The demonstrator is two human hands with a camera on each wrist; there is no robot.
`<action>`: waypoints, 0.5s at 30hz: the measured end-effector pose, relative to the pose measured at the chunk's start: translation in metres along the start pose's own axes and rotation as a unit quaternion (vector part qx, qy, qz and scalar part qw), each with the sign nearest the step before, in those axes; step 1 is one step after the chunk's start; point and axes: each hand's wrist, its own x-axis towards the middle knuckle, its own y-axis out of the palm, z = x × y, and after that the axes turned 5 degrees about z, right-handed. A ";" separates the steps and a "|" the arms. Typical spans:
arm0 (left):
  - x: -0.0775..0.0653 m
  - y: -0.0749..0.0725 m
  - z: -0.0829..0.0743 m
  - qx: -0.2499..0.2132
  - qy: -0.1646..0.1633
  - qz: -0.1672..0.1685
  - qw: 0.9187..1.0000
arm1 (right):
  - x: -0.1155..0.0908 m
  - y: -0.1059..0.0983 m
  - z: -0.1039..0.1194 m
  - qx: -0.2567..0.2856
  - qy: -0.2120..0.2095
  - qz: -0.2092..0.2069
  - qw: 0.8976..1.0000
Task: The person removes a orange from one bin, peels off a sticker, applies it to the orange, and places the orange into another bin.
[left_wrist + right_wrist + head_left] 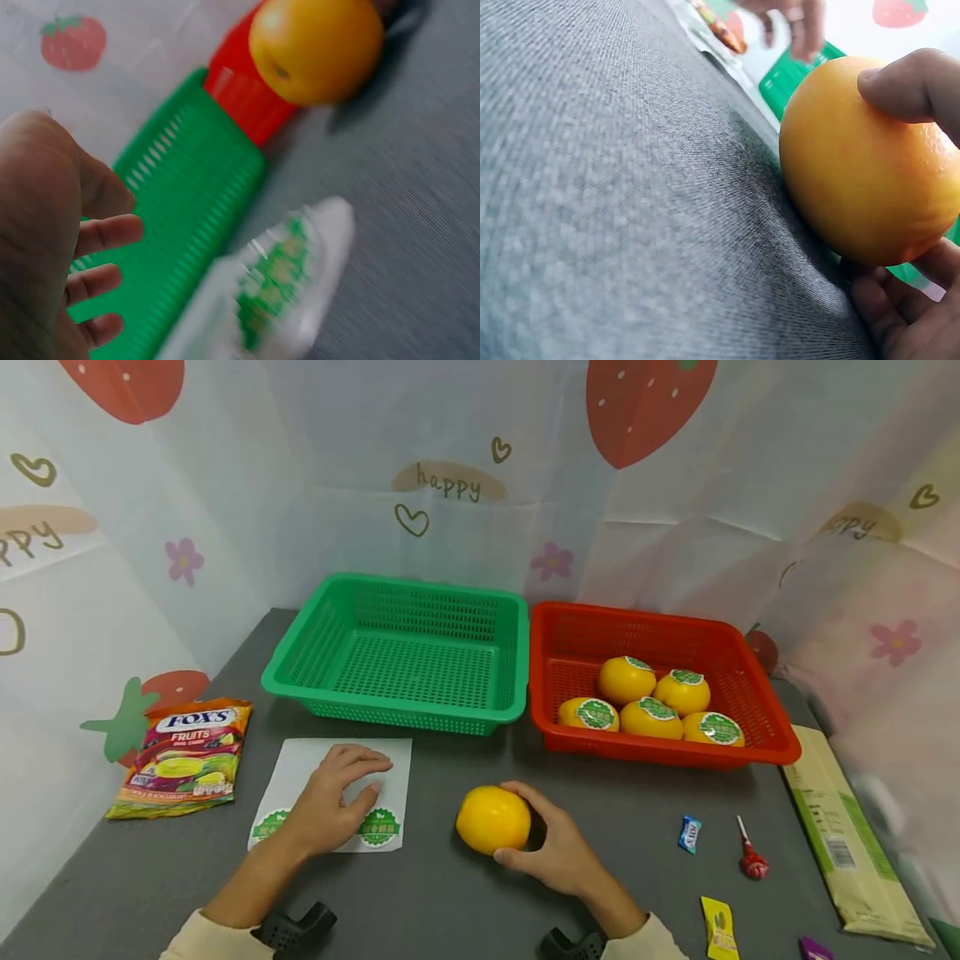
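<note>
An orange (492,820) with no sticker on its visible side sits on the grey table at the middle front. My right hand (551,847) grips it from the right, thumb on the near side and fingers round the far side. In the right wrist view the thumb presses on the orange (862,165) and the other fingers reach under it. My left hand (333,797) hovers over a white sticker sheet (300,756), fingers loosely bent and holding nothing. Green round stickers (378,827) show along the sheet's near edge, partly hidden by the hand.
Behind stand a green basket (408,714) and a red basket (637,747), the red one holding several stickered oranges (651,718). A candy bag (187,760) lies left. At right are a lollipop (752,860), small wrapped candies (689,833) and a flat pale packet (847,835).
</note>
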 end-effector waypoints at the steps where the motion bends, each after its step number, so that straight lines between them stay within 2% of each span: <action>1: -0.005 0.002 0.002 -0.004 -0.015 0.008 1.000 | 0.000 0.000 0.000 0.001 -0.003 0.000 1.000; 4: -0.018 0.008 0.009 -0.003 -0.060 0.034 0.998 | -0.001 0.000 -0.001 0.001 -0.008 0.000 1.000; 8: -0.027 0.013 0.015 0.018 -0.088 0.068 0.994 | -0.001 0.000 -0.001 -0.002 -0.009 0.003 1.000; 15: -0.025 0.018 0.017 0.029 -0.075 0.066 0.995 | 0.000 -0.001 -0.002 -0.010 -0.016 0.002 1.000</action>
